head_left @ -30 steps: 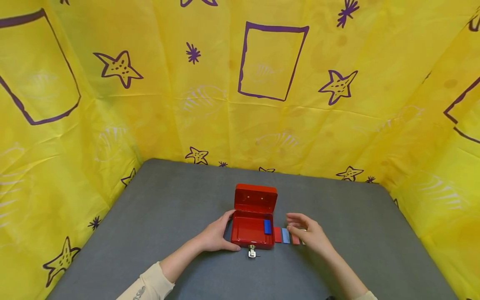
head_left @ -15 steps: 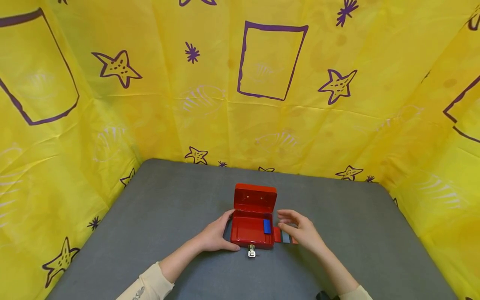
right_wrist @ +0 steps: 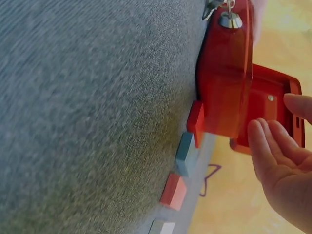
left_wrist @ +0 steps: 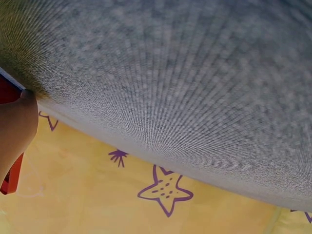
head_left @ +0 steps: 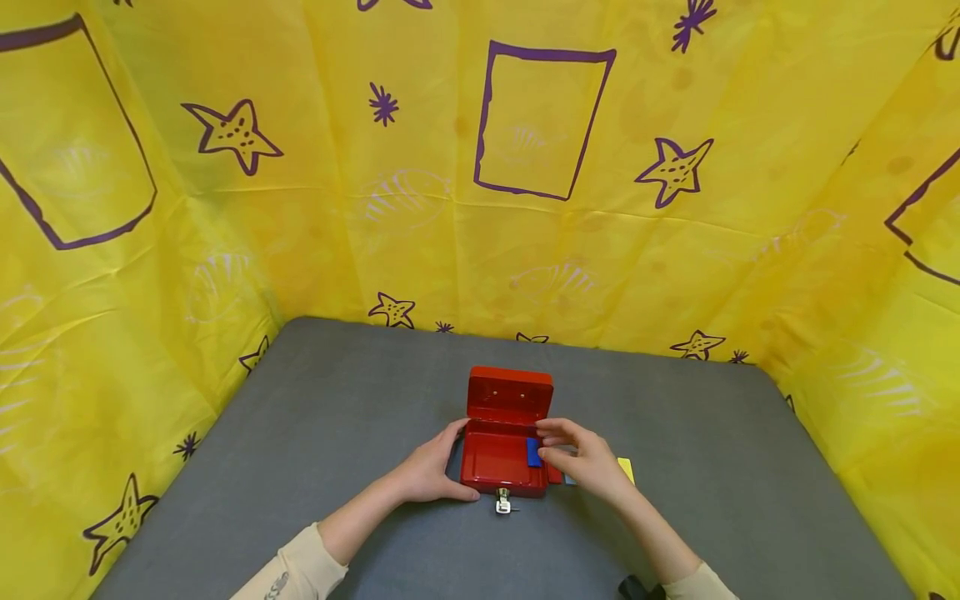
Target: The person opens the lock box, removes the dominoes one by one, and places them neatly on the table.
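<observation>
A red cash box [head_left: 491, 457] stands on the grey table with its lid [head_left: 510, 393] raised; keys [head_left: 503, 503] hang at its front lock. A blue block [head_left: 533, 452] lies inside, at the right end. My left hand [head_left: 427, 473] holds the box's left side, thumb at the front corner and fingers at the back; the left wrist view shows only part of this hand [left_wrist: 17, 126]. Over the right rim, beside the blue block, hovers my right hand [head_left: 588, 462]. In the right wrist view its thumb and fingers [right_wrist: 258, 141] are apart, with nothing visible between them.
Along the box's right side runs a row of blocks: red [right_wrist: 196, 119], blue [right_wrist: 185, 153], pink [right_wrist: 173, 191] and one pale block [right_wrist: 163, 227] cut by the frame. A yellow block [head_left: 626, 469] shows behind my right hand. Yellow patterned cloth [head_left: 420, 208] walls the table.
My right hand has moved left, from above the row of blocks to the box's right rim, uncovering the yellow block. My left hand and the box have stayed put.
</observation>
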Tool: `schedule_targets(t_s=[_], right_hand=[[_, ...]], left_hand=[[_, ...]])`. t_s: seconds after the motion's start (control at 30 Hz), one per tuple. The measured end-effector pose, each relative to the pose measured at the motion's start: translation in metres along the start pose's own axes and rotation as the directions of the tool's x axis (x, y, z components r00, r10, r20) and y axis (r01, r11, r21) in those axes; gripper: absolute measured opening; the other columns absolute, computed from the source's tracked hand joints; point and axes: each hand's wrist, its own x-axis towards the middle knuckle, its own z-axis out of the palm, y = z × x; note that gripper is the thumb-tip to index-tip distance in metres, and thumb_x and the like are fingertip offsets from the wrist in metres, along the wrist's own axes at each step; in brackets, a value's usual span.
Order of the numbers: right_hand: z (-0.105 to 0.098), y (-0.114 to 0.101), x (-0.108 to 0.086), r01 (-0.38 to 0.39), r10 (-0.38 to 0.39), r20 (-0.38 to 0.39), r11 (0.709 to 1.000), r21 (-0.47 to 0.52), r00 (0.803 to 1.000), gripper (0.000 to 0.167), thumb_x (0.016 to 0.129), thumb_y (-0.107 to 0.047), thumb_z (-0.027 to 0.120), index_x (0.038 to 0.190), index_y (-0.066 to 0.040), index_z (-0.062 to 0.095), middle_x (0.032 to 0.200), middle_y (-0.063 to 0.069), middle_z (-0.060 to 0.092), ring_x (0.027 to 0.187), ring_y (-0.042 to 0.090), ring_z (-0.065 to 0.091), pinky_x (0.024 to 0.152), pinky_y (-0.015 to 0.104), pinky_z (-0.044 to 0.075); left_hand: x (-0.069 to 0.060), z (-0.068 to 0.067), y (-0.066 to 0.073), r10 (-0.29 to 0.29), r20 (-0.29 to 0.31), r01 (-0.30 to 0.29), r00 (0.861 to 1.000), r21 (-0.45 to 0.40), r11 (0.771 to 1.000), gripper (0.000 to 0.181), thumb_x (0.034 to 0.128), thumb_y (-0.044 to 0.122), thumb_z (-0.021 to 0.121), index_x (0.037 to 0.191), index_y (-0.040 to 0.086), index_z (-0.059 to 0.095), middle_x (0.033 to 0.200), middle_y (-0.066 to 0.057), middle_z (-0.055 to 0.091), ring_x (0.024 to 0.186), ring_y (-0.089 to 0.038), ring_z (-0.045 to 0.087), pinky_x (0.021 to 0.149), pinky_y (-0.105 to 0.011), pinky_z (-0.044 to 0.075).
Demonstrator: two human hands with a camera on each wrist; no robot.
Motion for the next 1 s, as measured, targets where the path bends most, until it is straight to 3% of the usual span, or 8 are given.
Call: schedule_targets(t_s=[0.23,0.5,1.0], right_hand=[[0.009,-0.003,0.003,-0.019,0.020,0.006,0.998,-0.052,1.000,0.039,0.090,-0.019,0.070,0.126,-0.009,0.061,0.120,0.009,0.065,0.103,0.022,0.064,0.088,0.038,0.054],[0.016,-0.009,0.006,0.035,-0.032,0.024,0.995,-0.090,0.999,0.038,0.090,-0.021,0.070,0.124,-0.005,0.062,0.120,0.013,0.065,0.104,0.028,0.065,0.088,0.043,0.053],[0.026,-0.014,0.011,0.061,-0.053,0.047,0.981,-0.183,0.997,0.040,0.090,-0.017,0.069,0.124,0.000,0.061,0.122,0.018,0.063,0.103,0.034,0.066,0.085,0.046,0.054]], left_hand=[[-0.001,0.000,-0.001,0.012,-0.001,-0.012,1.000,-0.007,1.000,0.102,0.0707,0.038,0.086,0.149,0.010,0.027,0.146,-0.013,0.042,0.127,-0.033,0.044,0.100,-0.057,0.041],[-0.001,0.001,-0.002,0.026,-0.005,-0.026,1.000,-0.007,1.000,0.101,0.0708,0.037,0.086,0.149,0.009,0.027,0.143,-0.013,0.044,0.123,-0.032,0.047,0.098,-0.056,0.043],[-0.001,0.001,-0.003,0.044,-0.004,-0.044,0.999,-0.007,0.999,0.102,0.0705,0.038,0.086,0.149,0.009,0.027,0.143,-0.012,0.044,0.123,-0.031,0.047,0.099,-0.055,0.042]])
